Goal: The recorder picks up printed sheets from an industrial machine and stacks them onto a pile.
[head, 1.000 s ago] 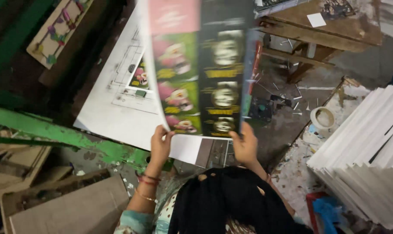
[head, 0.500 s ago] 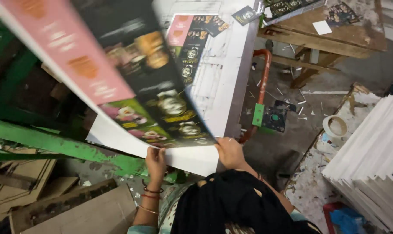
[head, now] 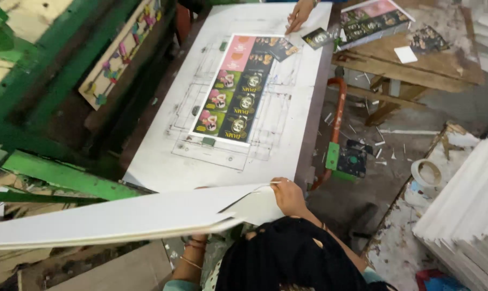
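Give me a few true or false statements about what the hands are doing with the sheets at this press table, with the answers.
1. The right hand holds a corner of the big white card sheet. True.
2. A printed colourful sheet lies on the white press table. True.
3. The white card sheet shows its printed side to the camera. False: only a blank white side shows.
4. Another person's hand rests at the table's far end. True.
5. The left hand is in plain view above the sheet. False: the sheet mostly hides it.
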